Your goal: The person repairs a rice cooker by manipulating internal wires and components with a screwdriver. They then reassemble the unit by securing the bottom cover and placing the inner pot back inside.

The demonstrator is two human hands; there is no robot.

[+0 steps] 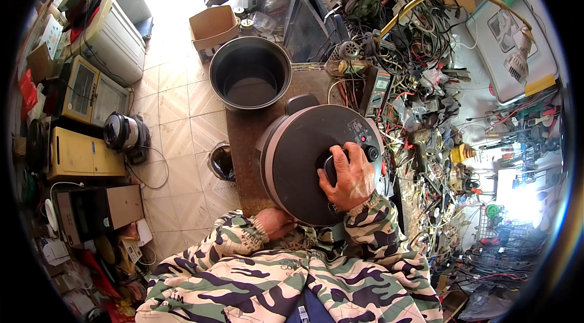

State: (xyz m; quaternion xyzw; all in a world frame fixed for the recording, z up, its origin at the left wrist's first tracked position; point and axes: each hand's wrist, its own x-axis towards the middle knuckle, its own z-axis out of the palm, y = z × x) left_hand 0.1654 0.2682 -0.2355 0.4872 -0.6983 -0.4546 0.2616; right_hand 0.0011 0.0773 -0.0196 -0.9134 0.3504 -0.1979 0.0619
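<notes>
A large electric pressure cooker (292, 159) with a dark round lid stands on the brown workbench in front of me. My right hand (350, 177) is closed around the black handle (331, 168) in the middle of the lid. A red button and a black valve knob (371, 152) sit on the lid just beyond those fingers. Down at the cooker's near left edge is my left hand (275, 223), against its lower side; its fingers are mostly hidden there. A dark inner pot (250, 73) stands uncovered on the bench's far left corner, apart from both hands.
Tangled wires, tools and a multimeter (380, 89) crowd the bench's right side. A yellow-necked lamp (518, 61) arches over them. Behind the pot is a cardboard box (213, 28). A bin (221, 162) stands beside the bench; another cooker (121, 132) is on the left.
</notes>
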